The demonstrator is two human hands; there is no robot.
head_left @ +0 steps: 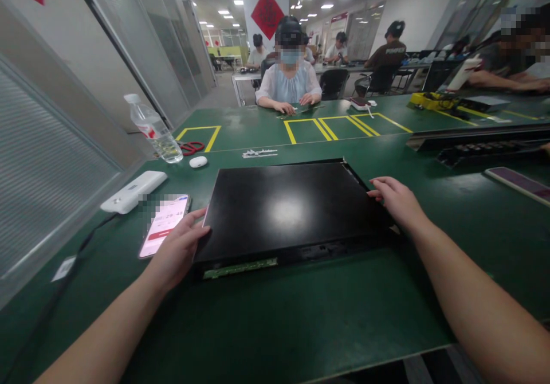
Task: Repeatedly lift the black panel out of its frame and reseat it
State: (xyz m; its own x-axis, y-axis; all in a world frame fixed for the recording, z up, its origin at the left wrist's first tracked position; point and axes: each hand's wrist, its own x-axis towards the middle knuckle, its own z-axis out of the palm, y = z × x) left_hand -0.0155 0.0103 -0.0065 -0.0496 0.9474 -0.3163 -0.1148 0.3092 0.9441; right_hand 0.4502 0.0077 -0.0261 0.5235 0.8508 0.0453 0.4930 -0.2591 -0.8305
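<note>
A black display panel (296, 209) lies flat, glossy face up, on the green table, with a strip of green circuit board (240, 268) showing along its near edge. My left hand (183, 241) grips its left edge, thumb on top and fingers partly hidden at the side. At the opposite edge, my right hand (393, 200) has its fingers bent against the panel's far right side. Part of a dark frame sticks out behind the panel's far and right edges.
On the left stand a water bottle (154, 129), red scissors (191, 148), a white earbud case (198, 162), a white device (134, 192) with a cable and a phone (165, 226). White strips (260, 153) lie beyond the panel. Black bars (481, 138) lie right. A person (289, 83) sits opposite.
</note>
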